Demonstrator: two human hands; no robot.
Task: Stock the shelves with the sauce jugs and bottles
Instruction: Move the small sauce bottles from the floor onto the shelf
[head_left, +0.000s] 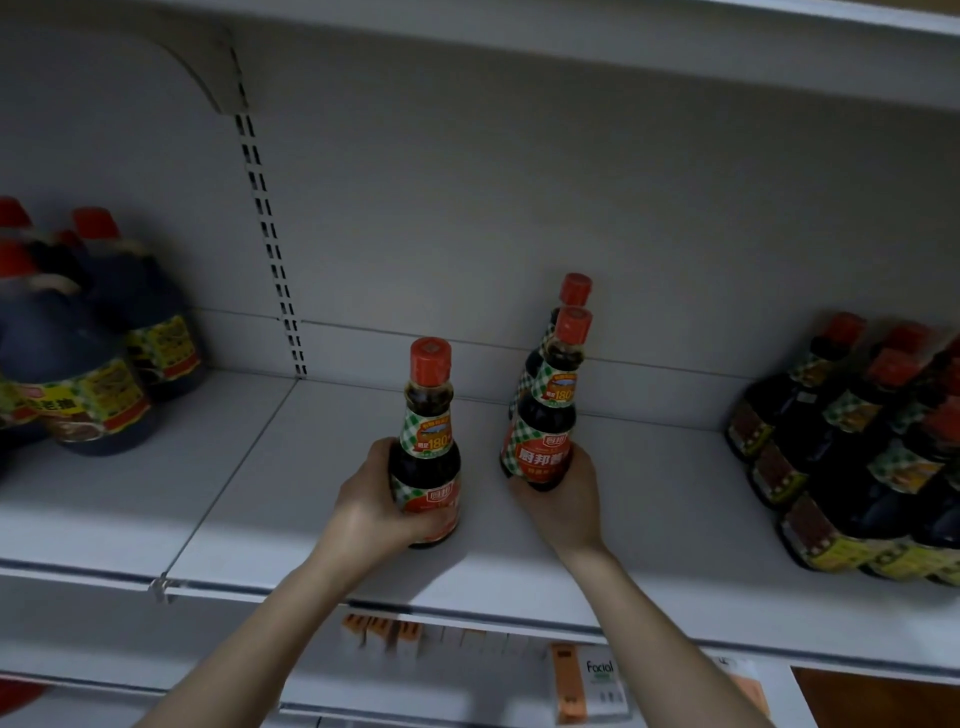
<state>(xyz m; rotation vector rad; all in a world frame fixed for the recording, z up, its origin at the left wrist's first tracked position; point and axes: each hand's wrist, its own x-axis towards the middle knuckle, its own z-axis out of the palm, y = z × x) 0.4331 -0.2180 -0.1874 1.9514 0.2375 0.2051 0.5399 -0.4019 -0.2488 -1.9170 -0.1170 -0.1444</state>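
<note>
On the white shelf (649, 525) my left hand (371, 506) grips the lower body of a dark sauce bottle (427, 415) with a red cap and a green-checked label, standing upright. My right hand (563, 496) holds the base of a second, matching bottle (550, 410), also upright. Directly behind that one stands a third bottle (574, 291), mostly hidden, only its red cap and neck showing.
Large dark sauce jugs (78, 374) with red caps stand at the shelf's left end. A group of several dark bottles (852, 447) fills the right end. A slotted upright (270, 244) runs up the back panel. Below the shelf edge hang price tags (597, 675).
</note>
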